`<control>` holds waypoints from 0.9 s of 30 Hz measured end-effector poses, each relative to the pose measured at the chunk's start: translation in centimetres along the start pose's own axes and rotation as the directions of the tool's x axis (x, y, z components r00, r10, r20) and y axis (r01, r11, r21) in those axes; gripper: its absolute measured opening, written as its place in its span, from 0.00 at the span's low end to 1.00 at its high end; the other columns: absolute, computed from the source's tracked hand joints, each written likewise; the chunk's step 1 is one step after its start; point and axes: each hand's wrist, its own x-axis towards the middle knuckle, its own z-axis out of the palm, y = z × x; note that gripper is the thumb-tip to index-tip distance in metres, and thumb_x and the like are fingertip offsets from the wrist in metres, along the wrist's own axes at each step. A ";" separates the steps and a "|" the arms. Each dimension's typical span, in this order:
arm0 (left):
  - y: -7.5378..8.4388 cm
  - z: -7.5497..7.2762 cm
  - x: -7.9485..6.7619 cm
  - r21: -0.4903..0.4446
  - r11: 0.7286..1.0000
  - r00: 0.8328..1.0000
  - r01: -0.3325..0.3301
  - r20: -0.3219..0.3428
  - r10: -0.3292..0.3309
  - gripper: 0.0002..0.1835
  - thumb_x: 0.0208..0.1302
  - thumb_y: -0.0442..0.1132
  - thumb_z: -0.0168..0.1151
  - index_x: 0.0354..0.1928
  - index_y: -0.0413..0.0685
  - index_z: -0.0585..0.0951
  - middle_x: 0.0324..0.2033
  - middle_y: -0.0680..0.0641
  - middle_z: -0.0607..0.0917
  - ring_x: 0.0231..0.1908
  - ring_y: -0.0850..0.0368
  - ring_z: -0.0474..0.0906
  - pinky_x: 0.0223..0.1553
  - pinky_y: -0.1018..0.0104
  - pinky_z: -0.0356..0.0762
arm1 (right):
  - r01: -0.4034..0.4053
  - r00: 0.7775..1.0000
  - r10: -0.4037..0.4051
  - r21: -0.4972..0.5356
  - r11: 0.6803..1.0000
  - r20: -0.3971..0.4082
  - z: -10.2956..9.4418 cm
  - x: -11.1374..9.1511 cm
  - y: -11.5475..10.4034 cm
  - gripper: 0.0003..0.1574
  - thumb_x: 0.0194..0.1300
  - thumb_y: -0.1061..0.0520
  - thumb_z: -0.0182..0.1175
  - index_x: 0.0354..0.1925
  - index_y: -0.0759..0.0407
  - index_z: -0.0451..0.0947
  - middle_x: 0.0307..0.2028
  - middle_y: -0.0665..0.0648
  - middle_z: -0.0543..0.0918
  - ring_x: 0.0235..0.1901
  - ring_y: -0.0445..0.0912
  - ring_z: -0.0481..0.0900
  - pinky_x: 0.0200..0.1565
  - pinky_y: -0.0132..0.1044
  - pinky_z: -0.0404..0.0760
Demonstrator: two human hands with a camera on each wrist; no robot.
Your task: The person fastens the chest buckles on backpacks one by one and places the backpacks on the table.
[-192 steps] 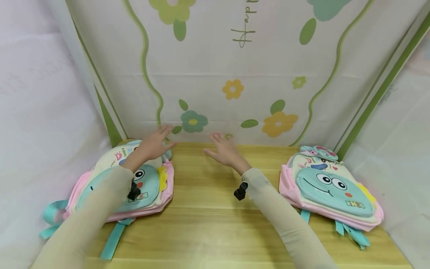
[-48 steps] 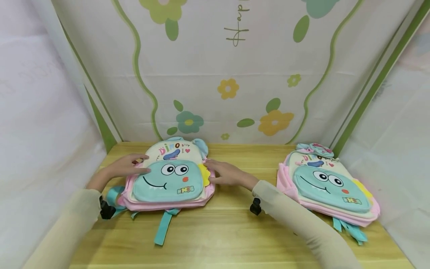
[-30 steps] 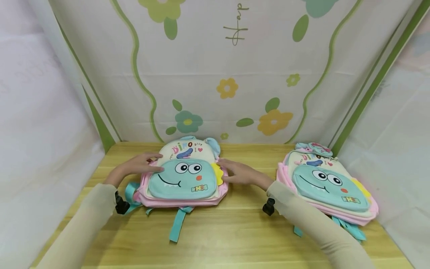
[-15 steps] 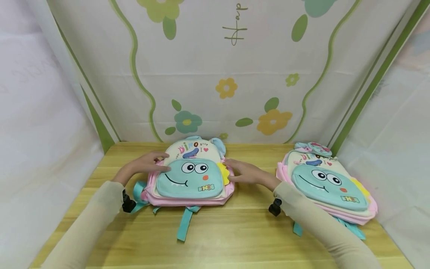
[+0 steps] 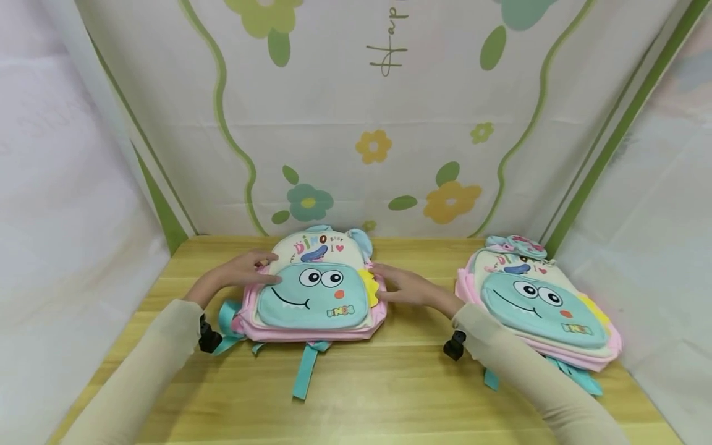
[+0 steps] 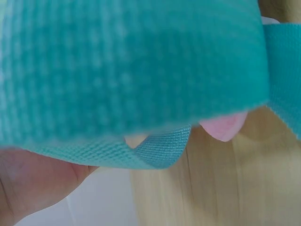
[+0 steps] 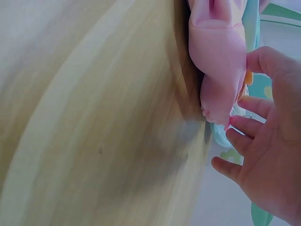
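Observation:
A small dinosaur backpack [image 5: 311, 296], cream and turquoise with pink sides, lies face up left of the table's middle. My left hand [image 5: 239, 271] rests at its left side, thumb and forefinger reaching over the front. In the left wrist view a wide turquoise strap [image 6: 131, 70] covers most of that hand. On the opposite side, by the yellow frill [image 5: 369, 288], my right hand [image 5: 408, 285] touches the bag. The right wrist view shows its fingers spread and loosely extended, with thumb and fingertips against the pink side panel [image 7: 218, 61].
A second, matching backpack [image 5: 545, 303] lies tilted at the right end of the wooden table [image 5: 378, 395], beside my right forearm. White cloth walls [image 5: 334, 142] with printed flowers enclose the table at back and sides. One turquoise strap [image 5: 304, 371] trails toward the front.
Earlier both hands hovered near the back wall, with the backpack at the left. It has since slid right between them. Over the last half second, bag and hands have stayed nearly still.

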 end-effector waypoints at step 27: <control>2.3 0.4 -3.2 0.110 0.994 0.997 0.004 0.072 -0.012 0.60 0.51 0.65 0.76 0.76 0.37 0.61 0.75 0.26 0.56 0.73 0.24 0.54 0.69 0.28 0.58 | -0.063 0.998 0.060 0.270 0.961 0.020 2.1 -2.2 0.2 0.71 0.59 0.29 0.69 0.83 0.47 0.38 0.82 0.50 0.47 0.81 0.48 0.47 0.78 0.52 0.50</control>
